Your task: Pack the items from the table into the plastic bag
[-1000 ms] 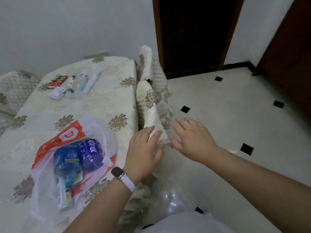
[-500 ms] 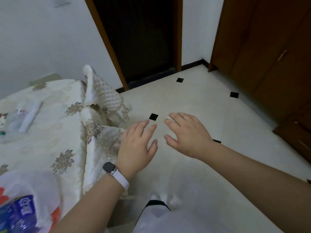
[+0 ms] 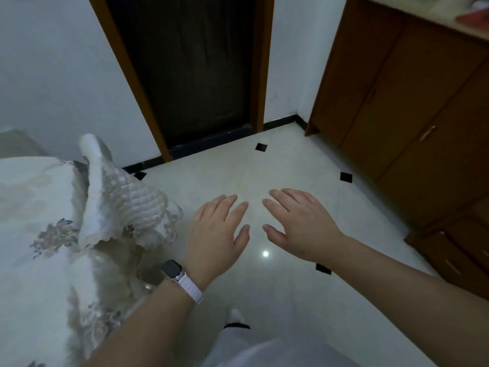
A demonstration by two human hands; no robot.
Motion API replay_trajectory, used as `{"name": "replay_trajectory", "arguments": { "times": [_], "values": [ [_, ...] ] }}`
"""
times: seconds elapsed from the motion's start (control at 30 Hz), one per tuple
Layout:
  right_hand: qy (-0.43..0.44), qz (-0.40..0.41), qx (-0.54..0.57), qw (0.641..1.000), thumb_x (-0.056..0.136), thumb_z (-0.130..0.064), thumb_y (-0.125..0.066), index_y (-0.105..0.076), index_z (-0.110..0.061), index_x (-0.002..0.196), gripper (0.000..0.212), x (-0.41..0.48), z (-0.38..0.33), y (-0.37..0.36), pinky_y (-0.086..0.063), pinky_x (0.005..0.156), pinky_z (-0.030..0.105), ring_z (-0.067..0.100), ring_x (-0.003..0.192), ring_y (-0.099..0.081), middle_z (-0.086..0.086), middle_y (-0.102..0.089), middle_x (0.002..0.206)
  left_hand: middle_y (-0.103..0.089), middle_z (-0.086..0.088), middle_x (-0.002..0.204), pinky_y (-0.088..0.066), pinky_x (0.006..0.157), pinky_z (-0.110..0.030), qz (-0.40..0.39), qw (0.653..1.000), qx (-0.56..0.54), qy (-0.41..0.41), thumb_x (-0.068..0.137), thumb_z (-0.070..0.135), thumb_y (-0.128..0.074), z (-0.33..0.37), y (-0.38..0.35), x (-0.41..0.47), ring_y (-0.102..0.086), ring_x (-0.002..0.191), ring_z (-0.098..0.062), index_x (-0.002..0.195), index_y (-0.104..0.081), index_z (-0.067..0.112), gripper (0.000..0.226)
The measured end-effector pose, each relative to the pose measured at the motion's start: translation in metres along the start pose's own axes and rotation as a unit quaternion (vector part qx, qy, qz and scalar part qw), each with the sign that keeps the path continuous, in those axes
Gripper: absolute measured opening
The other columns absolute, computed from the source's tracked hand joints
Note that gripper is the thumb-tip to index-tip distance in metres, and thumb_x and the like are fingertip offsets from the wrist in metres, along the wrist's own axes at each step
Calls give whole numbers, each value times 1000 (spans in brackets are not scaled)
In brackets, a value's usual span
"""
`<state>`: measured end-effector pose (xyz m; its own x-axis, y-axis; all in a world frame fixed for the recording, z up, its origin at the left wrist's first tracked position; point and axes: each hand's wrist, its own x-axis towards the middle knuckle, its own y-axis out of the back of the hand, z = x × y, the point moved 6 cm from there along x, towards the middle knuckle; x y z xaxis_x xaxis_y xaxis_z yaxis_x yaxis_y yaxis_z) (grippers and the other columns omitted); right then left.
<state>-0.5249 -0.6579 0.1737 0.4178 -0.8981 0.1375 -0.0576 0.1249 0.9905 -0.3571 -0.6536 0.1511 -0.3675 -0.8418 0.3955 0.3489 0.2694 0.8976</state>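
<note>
- Head view: I see my left hand [image 3: 218, 231] and my right hand [image 3: 300, 223] out in front of me, side by side near the middle.
- Both hands are flat, palms down, fingers [image 3: 230, 205] spread and released. They hold nothing. I think they hang there because I have turned away from the work and they have nothing to carry.
- They float over the shiny floor [image 3: 201, 181], not over the desk [image 3: 31, 197]. They do not touch each other.
- The desk sits at 9 o'clock, under a flowery cloth. A quilted chair cover [image 3: 119, 202] sticks up at its edge, just left of my left hand.
- A watch [image 3: 173, 270] with a white band is on my left wrist.
- I cannot see the plastic bag or the items here. They are out of view, so I cannot tell how full the bag is.
- A dark doorway [image 3: 190, 70] is at 12 o'clock and a brown cabinet [image 3: 410, 102] at 2 o'clock.
- To keep packing, I think I must look toward 9 o'clock.
</note>
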Motion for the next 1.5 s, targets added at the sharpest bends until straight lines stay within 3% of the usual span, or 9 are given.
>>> {"name": "replay_trajectory", "arguments": {
  "times": [0.3, 0.77, 1.03, 1.33, 1.5],
  "values": [
    [-4, 20, -1, 1000, 89, -51, -44, -60, -16, 126, 53, 129, 23, -8, -40, 101, 41, 29, 120, -53, 7, -59, 131, -62, -11, 130, -43, 101, -46, 6, 1000, 8, -6, 93, 39, -51, -96, -14, 109, -56, 122, -32, 128, -64, 15, 44],
    [55, -6, 75, 996, 91, -49, -39, -61, -15, 126, 54, 345, 130, -72, -43, 100, 44, 30, 120, -54, 9, -59, 131, -58, -8, 138, -42, 105, -48, -129, 984, 110, 63, 95, 49, -39, -196, -81, 286, -53, 128, -30, 134, -58, 21, 52],
    [129, -17, 74, 989, 91, -54, -32, -56, -19, 132, 59, 489, 189, -59, -40, 102, 43, 26, 127, -48, 6, -55, 138, -57, -6, 139, -39, 107, -45, -99, 973, 174, 112, 95, 47, -46, -246, -84, 405, -51, 129, -27, 134, -57, 21, 47],
    [217, -16, 123, 968, 90, -51, -36, -62, -16, 126, 56, 608, 146, -73, -45, 98, 46, 29, 122, -53, 8, -59, 132, -58, -10, 138, -42, 105, -48, -50, 958, 187, 213, 94, 42, -48, -355, -67, 428, -52, 128, -31, 132, -59, 18, 46],
    [267, -29, 84, 959, 91, -53, -34, -58, -20, 130, 57, 685, 97, -90, -41, 102, 43, 25, 126, -50, 4, -56, 136, -58, -10, 138, -42, 105, -49, -29, 955, 185, 230, 93, 41, -52, -436, -73, 430, -52, 128, -31, 130, -61, 18, 45]
  ]
}}
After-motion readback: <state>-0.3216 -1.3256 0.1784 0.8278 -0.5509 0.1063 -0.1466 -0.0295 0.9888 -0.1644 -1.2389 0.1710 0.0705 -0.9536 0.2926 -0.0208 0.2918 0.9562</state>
